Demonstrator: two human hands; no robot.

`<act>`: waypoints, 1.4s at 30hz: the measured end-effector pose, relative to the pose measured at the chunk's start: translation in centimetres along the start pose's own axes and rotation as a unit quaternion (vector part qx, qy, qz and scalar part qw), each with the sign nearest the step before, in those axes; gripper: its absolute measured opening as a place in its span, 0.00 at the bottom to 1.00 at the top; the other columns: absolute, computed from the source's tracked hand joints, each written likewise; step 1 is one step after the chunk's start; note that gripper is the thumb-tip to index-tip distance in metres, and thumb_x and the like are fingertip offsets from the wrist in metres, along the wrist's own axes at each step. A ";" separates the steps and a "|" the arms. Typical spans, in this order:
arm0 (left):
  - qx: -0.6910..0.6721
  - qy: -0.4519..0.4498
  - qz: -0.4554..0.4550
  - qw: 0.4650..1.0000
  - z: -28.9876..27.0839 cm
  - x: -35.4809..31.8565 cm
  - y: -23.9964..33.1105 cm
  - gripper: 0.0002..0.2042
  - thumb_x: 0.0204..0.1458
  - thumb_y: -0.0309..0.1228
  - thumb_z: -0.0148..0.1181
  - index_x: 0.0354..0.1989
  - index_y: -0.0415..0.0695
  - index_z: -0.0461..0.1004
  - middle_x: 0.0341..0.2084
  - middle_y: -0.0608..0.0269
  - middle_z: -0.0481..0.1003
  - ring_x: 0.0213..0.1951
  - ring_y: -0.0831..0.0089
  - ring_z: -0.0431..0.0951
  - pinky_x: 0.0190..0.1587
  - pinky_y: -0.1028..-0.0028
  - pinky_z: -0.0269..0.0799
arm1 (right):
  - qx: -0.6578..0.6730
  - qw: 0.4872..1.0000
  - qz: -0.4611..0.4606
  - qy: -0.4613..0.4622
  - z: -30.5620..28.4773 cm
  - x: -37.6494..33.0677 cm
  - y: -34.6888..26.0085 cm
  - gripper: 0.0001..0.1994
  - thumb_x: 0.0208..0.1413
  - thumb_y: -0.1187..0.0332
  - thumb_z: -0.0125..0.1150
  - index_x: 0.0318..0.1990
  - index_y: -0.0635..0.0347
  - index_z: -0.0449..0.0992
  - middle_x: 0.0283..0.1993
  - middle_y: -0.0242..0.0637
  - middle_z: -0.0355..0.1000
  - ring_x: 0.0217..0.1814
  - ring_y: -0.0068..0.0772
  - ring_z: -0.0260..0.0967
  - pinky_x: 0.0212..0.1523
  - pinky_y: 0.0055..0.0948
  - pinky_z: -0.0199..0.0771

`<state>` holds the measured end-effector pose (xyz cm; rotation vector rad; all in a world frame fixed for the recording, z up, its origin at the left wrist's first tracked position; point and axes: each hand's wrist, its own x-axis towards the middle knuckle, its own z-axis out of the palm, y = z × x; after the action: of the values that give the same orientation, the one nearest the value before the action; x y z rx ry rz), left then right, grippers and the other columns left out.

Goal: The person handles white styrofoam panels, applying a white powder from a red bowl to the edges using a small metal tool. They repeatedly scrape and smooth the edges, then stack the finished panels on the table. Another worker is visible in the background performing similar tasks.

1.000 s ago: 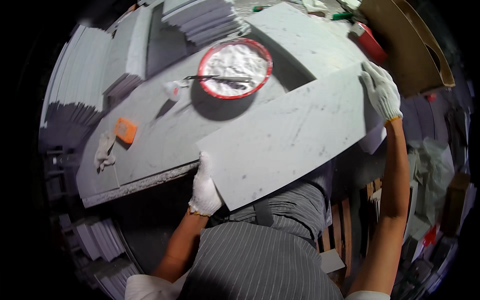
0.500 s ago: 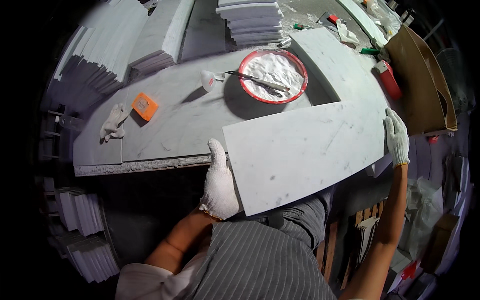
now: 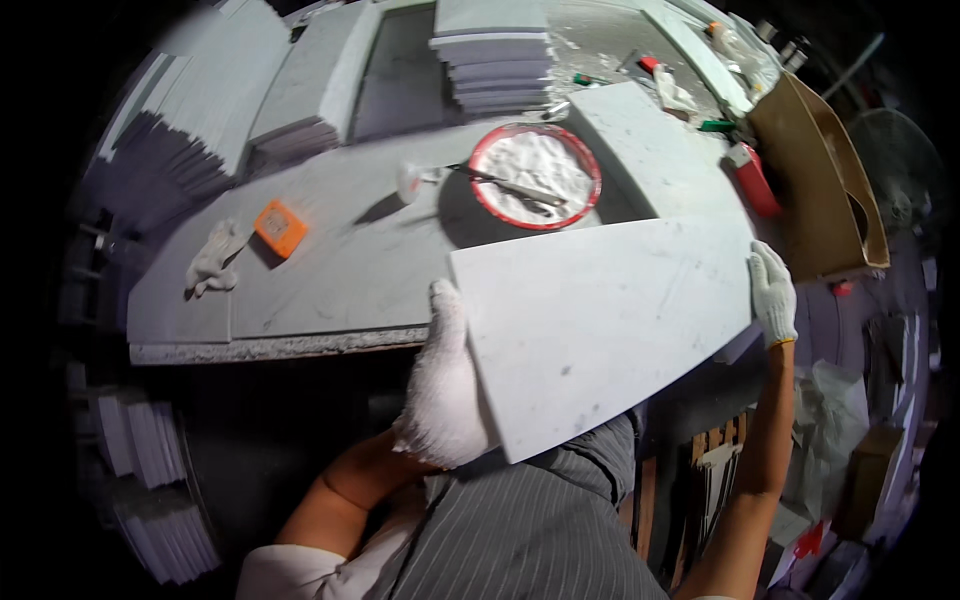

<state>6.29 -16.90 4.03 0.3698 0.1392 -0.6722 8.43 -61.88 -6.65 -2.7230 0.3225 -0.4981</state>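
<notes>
**Mia:** Grey stone is all around this dim workshop. See the big grey table [image 3: 330, 270]? It has a rough front edge.

**Ben:** Yes. What is the person holding?

**Mia:** A big pale stone slab [image 3: 600, 330]. It is flat and has little specks on it. It lies over the near right corner of the table, and its near end sticks out past the edge, above the person's striped clothes.

**Ben:** Where are the hands?

**Mia:** Both wear white gloves. The left hand [image 3: 445, 385] is on the slab's left edge. Its fingers wrap around that edge and grip it. The right hand [image 3: 772, 292] is at the slab's far right edge. Its fingers lie flat and pressed against that edge, holding it.

**Ben:** What else is on the table?

**Mia:** A round red bowl [image 3: 536, 176] with white powder in it. It sits just behind the slab. A thin dark tool [image 3: 505, 184] lies across the bowl.

**Ben:** And on the left?

**Mia:** A small orange block [image 3: 280, 228], and near it a crumpled white glove [image 3: 212, 262]. They are well apart from the slab.

**Ben:** I see piles at the back.

**Mia:** Those are stacks of grey tiles [image 3: 495, 55]. On the right stands a brown cardboard box [image 3: 822, 185], with a red thing [image 3: 755, 182] just beside it.
</notes>
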 end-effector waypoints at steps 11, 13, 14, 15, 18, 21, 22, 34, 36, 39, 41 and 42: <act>0.090 0.113 0.004 0.989 -4.8 0.5 -0.7 0.35 0.61 0.54 0.49 0.68 0.40 0.55 0.64 0.51 0.62 0.63 0.54 0.63 0.65 0.53 0.59 | 0.172 0.970 0.116 0.124 -3.8 -12.8 -9.0 0.13 0.63 0.67 0.53 0.31 0.65 0.79 0.43 0.49 0.76 0.49 0.36 0.73 0.47 0.33 0.73; 0.078 0.130 -0.014 0.988 -6.4 0.6 -0.6 0.35 0.61 0.53 0.50 0.68 0.40 0.55 0.63 0.51 0.62 0.63 0.53 0.63 0.65 0.52 0.59 | 0.351 0.904 0.240 0.055 -2.6 -15.5 -11.5 0.15 0.66 0.65 0.49 0.36 0.67 0.79 0.41 0.41 0.76 0.39 0.25 0.73 0.42 0.24 0.73; 0.086 0.132 -0.020 0.987 -7.2 0.8 -0.7 0.32 0.61 0.50 0.51 0.67 0.40 0.56 0.63 0.51 0.63 0.63 0.52 0.63 0.65 0.50 0.59 | 0.414 0.871 0.265 0.011 -1.2 -17.1 -11.5 0.16 0.68 0.64 0.48 0.38 0.68 0.79 0.41 0.38 0.76 0.38 0.24 0.74 0.42 0.23 0.74; 0.094 0.132 -0.036 0.986 -7.6 0.8 -0.7 0.32 0.61 0.49 0.51 0.68 0.40 0.55 0.64 0.51 0.62 0.64 0.53 0.63 0.65 0.51 0.58 | 0.459 0.839 0.290 -0.039 -0.2 -18.0 -12.0 0.17 0.68 0.62 0.48 0.42 0.68 0.78 0.41 0.38 0.76 0.39 0.26 0.75 0.43 0.26 0.75; 0.097 0.147 -0.059 0.983 -9.1 0.7 -0.7 0.30 0.61 0.43 0.52 0.68 0.40 0.55 0.63 0.51 0.63 0.64 0.54 0.63 0.66 0.52 0.56 | 0.639 0.696 0.300 -0.135 1.4 -16.8 -14.8 0.29 0.64 0.47 0.51 0.57 0.66 0.66 0.55 0.40 0.71 0.51 0.27 0.71 0.53 0.29 0.72; 0.092 0.169 -0.078 0.978 -10.2 1.1 -1.0 0.29 0.61 0.39 0.53 0.67 0.40 0.56 0.62 0.51 0.64 0.63 0.53 0.64 0.66 0.51 0.58 | 0.595 0.768 0.213 -0.101 9.3 -18.5 -11.7 0.25 0.63 0.49 0.55 0.55 0.62 0.68 0.50 0.35 0.71 0.48 0.25 0.71 0.52 0.29 0.71; 0.097 0.174 -0.074 0.977 -10.7 1.2 -1.0 0.28 0.61 0.38 0.53 0.67 0.40 0.57 0.62 0.52 0.64 0.63 0.53 0.64 0.65 0.50 0.59 | 0.625 0.736 0.241 -0.096 10.8 -18.4 -11.3 0.22 0.62 0.50 0.56 0.52 0.60 0.69 0.46 0.32 0.72 0.45 0.24 0.71 0.50 0.28 0.71; 0.128 0.199 -0.041 0.971 -12.1 1.6 -1.4 0.27 0.62 0.39 0.51 0.66 0.39 0.57 0.63 0.48 0.63 0.63 0.49 0.64 0.65 0.46 0.59 | 0.763 0.499 0.402 -0.081 7.7 -13.1 -14.6 0.13 0.60 0.59 0.64 0.41 0.61 0.76 0.35 0.26 0.70 0.36 0.17 0.65 0.38 0.24 0.69; 0.130 0.201 -0.041 0.970 -11.9 1.6 -1.4 0.27 0.62 0.39 0.50 0.66 0.39 0.57 0.63 0.48 0.63 0.63 0.49 0.63 0.65 0.46 0.59 | 0.752 0.505 0.415 -0.083 6.8 -12.7 -15.1 0.12 0.60 0.59 0.64 0.40 0.59 0.77 0.34 0.25 0.70 0.35 0.17 0.65 0.38 0.22 0.68; 0.139 0.201 -0.046 0.969 -11.7 1.4 -1.4 0.27 0.63 0.39 0.50 0.66 0.38 0.57 0.62 0.48 0.63 0.63 0.48 0.64 0.65 0.46 0.59 | 0.737 0.525 0.408 -0.121 5.5 -12.2 -15.1 0.10 0.60 0.59 0.63 0.38 0.55 0.77 0.33 0.23 0.70 0.34 0.16 0.65 0.38 0.20 0.66; 0.139 0.205 -0.044 0.968 -11.8 1.5 -1.4 0.27 0.63 0.40 0.50 0.66 0.38 0.57 0.62 0.48 0.64 0.63 0.48 0.64 0.65 0.46 0.59 | 0.737 0.528 0.393 -0.154 5.2 -12.2 -14.8 0.11 0.60 0.58 0.63 0.38 0.55 0.77 0.33 0.23 0.69 0.34 0.16 0.64 0.38 0.20 0.66; 0.138 0.208 -0.043 0.967 -11.8 1.5 -1.4 0.27 0.63 0.40 0.49 0.66 0.38 0.57 0.62 0.47 0.64 0.63 0.48 0.64 0.65 0.46 0.59 | 0.727 0.535 0.396 -0.169 5.3 -12.2 -14.6 0.11 0.60 0.57 0.62 0.39 0.55 0.76 0.34 0.22 0.69 0.35 0.15 0.64 0.37 0.21 0.66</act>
<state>6.55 -14.31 -7.70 0.7757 0.4661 -0.6944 1.63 -43.54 -9.35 -0.7735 0.5910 0.1162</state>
